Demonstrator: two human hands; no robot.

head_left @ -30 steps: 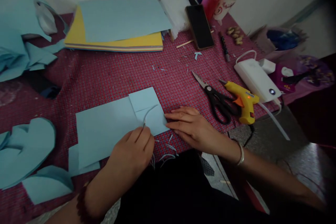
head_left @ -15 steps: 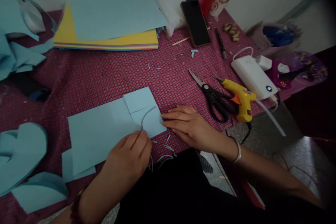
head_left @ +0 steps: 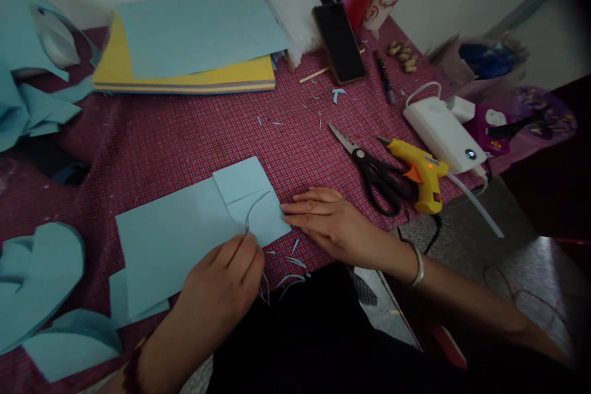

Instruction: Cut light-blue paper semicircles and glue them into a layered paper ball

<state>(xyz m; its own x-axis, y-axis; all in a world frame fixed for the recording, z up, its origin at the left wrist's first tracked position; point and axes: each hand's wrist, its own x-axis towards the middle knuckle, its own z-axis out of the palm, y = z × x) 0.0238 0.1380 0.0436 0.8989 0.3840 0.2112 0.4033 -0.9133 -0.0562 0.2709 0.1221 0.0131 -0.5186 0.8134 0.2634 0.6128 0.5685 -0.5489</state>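
My left hand (head_left: pixel 226 277) is closed, its fingertips pinching the near end of a thin curved paper strip (head_left: pixel 257 198). This strip lies over a light blue square piece of paper (head_left: pixel 272 221), which has a crease or cut line near its upper part. Beneath and to the left spreads a larger light blue sheet (head_left: pixel 170 234), partly covered by my left hand. My right hand (head_left: pixel 330 221) rests with its fingers stretched out, fingertips at the square's right edge. Several narrow paper scraps (head_left: pixel 295 261) lie between my hands near the table edge.
Black-handled scissors (head_left: pixel 369 172) and a yellow glue gun (head_left: pixel 420 172) lie to the right, beside a white power bank (head_left: pixel 443 132). At the back are stacked coloured sheets (head_left: pixel 184 83) and a phone (head_left: pixel 339 43). Cut blue paper pieces (head_left: pixel 41 283) lie at left.
The camera view has shifted slightly. Both hands and the strip keep nearly the same positions on the paper.
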